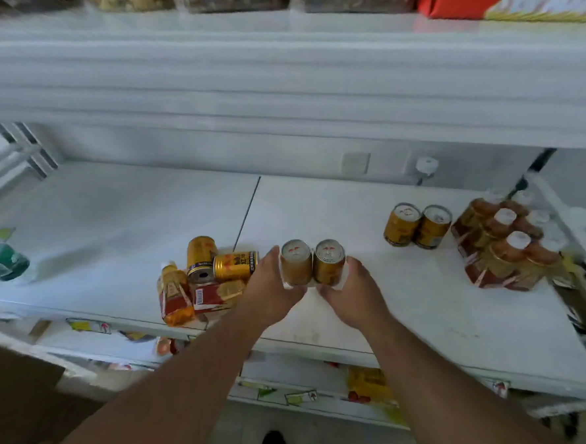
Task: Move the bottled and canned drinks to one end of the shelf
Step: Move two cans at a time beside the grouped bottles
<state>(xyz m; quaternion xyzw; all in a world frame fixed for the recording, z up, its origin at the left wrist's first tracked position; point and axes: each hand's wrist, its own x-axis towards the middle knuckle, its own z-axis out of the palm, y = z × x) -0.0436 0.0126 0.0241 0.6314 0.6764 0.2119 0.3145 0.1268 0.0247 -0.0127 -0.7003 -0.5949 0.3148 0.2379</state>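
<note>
On the white shelf point(416, 308) the left hand point(270, 289) grips one upright gold can point(295, 263) and the right hand point(355, 294) grips its touching twin point(329, 262) mid-shelf, between tipped cans and bottles point(206, 278) leftward and two standing cans point(416, 226) beside bottles point(510, 242) at the right end

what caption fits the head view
Left hand and right hand grip two upright gold cans on white shelf.
</note>
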